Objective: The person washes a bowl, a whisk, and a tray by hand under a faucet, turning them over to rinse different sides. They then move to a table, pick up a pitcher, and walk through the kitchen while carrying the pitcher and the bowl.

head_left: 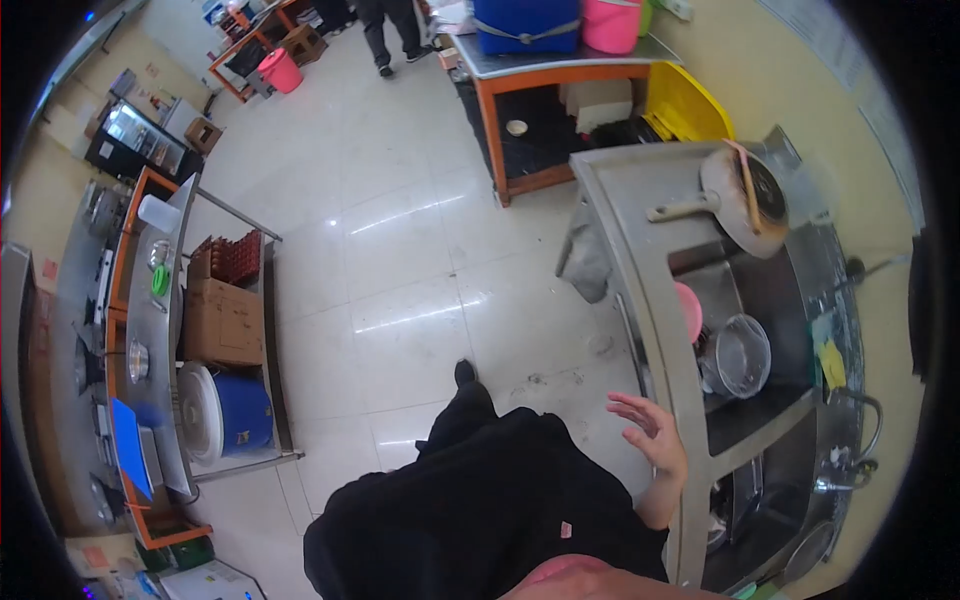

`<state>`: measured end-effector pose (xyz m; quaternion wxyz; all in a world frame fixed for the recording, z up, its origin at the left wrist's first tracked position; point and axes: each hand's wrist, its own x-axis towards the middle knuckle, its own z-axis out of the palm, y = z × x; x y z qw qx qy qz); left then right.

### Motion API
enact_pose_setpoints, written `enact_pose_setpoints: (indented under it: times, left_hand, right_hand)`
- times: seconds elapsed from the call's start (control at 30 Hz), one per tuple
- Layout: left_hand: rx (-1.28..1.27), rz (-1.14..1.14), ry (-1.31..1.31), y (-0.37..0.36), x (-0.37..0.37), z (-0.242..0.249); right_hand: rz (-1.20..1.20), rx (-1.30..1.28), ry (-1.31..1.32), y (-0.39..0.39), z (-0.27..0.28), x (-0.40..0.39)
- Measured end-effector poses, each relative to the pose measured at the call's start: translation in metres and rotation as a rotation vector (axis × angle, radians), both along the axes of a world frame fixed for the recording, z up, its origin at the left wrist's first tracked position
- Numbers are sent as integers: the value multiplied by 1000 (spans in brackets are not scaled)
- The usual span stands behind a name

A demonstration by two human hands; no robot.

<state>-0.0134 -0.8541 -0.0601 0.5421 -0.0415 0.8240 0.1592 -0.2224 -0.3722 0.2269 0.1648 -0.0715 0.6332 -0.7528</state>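
Note:
My right hand (652, 436) hangs beside the front edge of the steel sink unit (625, 215), fingers apart and holding nothing. Inside the nearer part of the basin beside it sit a clear round container (742, 356) and a pink bowl (688, 310). An upturned pan (728, 200) lies on the unit's drainboard, with a wooden stick across its base. My left hand is out of the frame, and only my dark clothing (470, 510) and one shoe show below.
On the left, a steel shelf table (170, 330) holds a cardboard box (225, 320) and a blue drum (240, 410) underneath. Ahead stands an orange-legged table (490, 130) with a blue crate (525, 25). A person (395, 25) is on the tiled floor further off. A tap (870, 425) rises behind the sink.

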Motion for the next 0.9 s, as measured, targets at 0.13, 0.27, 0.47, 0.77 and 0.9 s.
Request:
enact_pose_setpoints:
  times: [0.13,0.27,0.47,0.77,0.9]
  left_hand:
    - [-88,-5,114,-32,-58,-39]
    - [-209,-65,404,-123,-171,-44]
    - [-498,219,813,-282,-350,16]
    - [-712,454,789,-464,-493,27]
    - [-659,811,621,-479,-457,12]
  right_hand:
    - [154,271,-445,-91,-160,-72]
    - [557,1418,-73,-82,-365,-41]
    - [349,1332,-504,-136,-344,-112]
    - [396,1420,-584,-241,-365,-290]
    - [489,1498,-455,-304,-381,-429]
